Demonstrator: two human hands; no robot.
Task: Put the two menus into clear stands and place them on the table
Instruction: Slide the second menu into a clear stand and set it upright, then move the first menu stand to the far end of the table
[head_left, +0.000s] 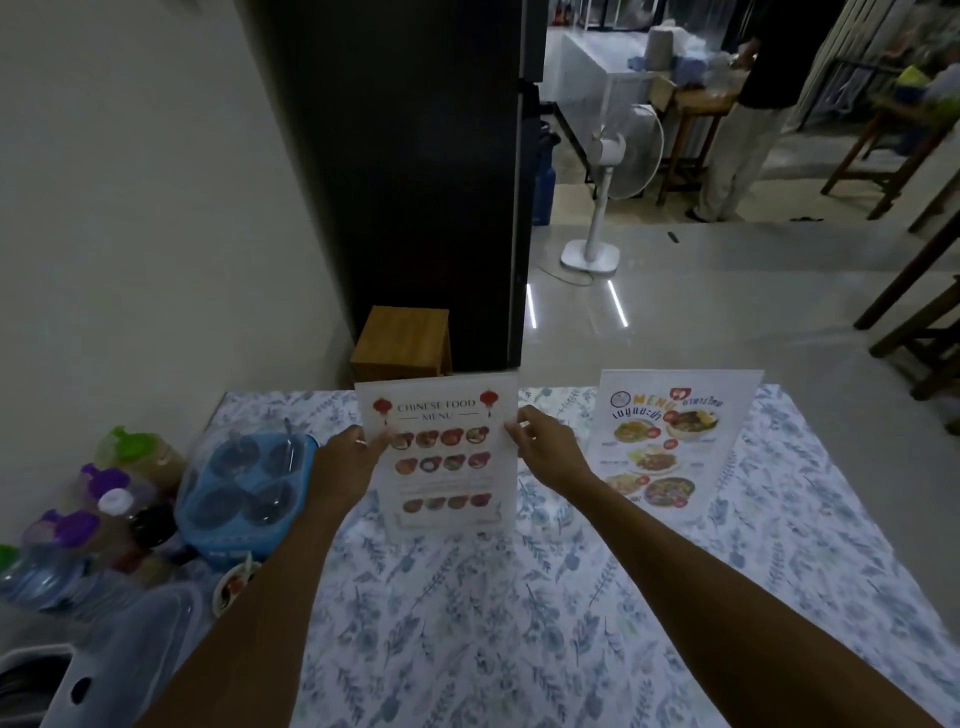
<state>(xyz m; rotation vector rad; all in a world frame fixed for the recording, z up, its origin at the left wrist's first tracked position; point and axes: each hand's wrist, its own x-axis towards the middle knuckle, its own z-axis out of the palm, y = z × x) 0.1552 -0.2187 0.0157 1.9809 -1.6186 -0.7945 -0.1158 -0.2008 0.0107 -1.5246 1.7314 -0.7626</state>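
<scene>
A white Chinese food menu (440, 457) stands upright in a clear stand on the floral tablecloth (467, 623), near the table's middle. My left hand (353, 457) grips its left edge and my right hand (545, 447) grips its right edge, thumbs on the front. To the right, a second menu (670, 441) with Thai lettering and dish photos stands upright in its own clear stand, untouched.
On the table's left side are a blue condiment caddy (244, 493), several bottles with purple and green caps (98, 499), a small sauce dish (234, 582) and a clear lidded box (135, 634). Beyond the far edge: a wooden stool (402, 343), a dark cabinet (415, 156), a white fan (608, 171), a standing person (748, 114).
</scene>
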